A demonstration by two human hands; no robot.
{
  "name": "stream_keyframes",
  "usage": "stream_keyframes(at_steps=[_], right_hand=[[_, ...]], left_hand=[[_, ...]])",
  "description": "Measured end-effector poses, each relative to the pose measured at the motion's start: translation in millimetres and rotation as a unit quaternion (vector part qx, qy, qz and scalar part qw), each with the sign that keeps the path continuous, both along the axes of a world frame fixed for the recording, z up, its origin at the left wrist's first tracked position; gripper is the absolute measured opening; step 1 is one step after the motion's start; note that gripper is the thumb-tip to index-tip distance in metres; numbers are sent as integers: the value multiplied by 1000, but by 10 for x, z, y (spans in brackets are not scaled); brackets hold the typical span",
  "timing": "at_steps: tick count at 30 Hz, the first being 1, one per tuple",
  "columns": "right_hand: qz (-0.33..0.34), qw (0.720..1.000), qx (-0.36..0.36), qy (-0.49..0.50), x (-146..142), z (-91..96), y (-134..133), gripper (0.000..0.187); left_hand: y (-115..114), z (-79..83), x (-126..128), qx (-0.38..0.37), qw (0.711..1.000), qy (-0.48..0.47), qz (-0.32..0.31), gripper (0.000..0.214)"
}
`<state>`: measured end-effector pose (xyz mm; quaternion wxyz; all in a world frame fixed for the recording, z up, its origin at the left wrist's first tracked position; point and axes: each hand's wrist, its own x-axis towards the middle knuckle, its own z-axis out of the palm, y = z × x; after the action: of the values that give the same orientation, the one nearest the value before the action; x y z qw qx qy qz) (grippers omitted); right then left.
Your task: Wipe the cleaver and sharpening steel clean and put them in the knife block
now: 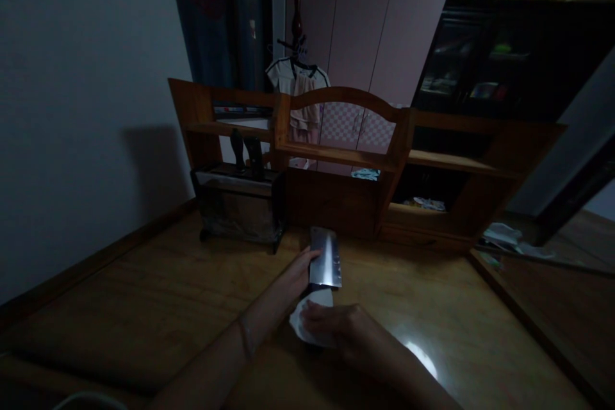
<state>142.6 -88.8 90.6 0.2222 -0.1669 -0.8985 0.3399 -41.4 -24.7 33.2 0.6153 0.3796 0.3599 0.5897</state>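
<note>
A cleaver with a broad shiny blade points away from me over the wooden table. My left hand is closed on the blade's left side, fingers at its edge and partly behind it. In my right hand is a crumpled white tissue, pressed around the cleaver's handle, which it mostly hides. A knife block with dark-handled knives stands on the table, left of and beyond my hands.
A wooden shelf unit runs along the table's back edge. To the left rises a plain wall. Behind the shelf are pink cabinets, hanging clothes and a dark cabinet.
</note>
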Motion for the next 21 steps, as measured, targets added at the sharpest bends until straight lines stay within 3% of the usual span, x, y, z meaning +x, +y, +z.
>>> stream_keyframes(at_steps=[2, 5, 9, 11, 16, 21], right_hand=[[24, 999, -45, 7, 9, 19, -21, 52], [48, 993, -111, 19, 28, 33, -31, 54], [85, 977, -193, 17, 73, 75, -18, 43], [65, 976, -205, 29, 78, 97, -8, 34], [-90, 991, -71, 71, 6, 31, 24, 33], [-94, 995, 3, 30, -74, -140, 50, 41]], left_hand=[[-31, -1, -28, 26, 999, 20, 15, 33], [-17, 27, -24, 3, 1000, 16, 11, 30], [-26, 46, -14, -4, 1000, -3, 14, 34], [-19, 40, -9, -13, 1000, -16, 17, 37], [188, 43, 87, -122, 992, -33, 2, 23], [331, 24, 147, -186, 981, -46, -34, 22]])
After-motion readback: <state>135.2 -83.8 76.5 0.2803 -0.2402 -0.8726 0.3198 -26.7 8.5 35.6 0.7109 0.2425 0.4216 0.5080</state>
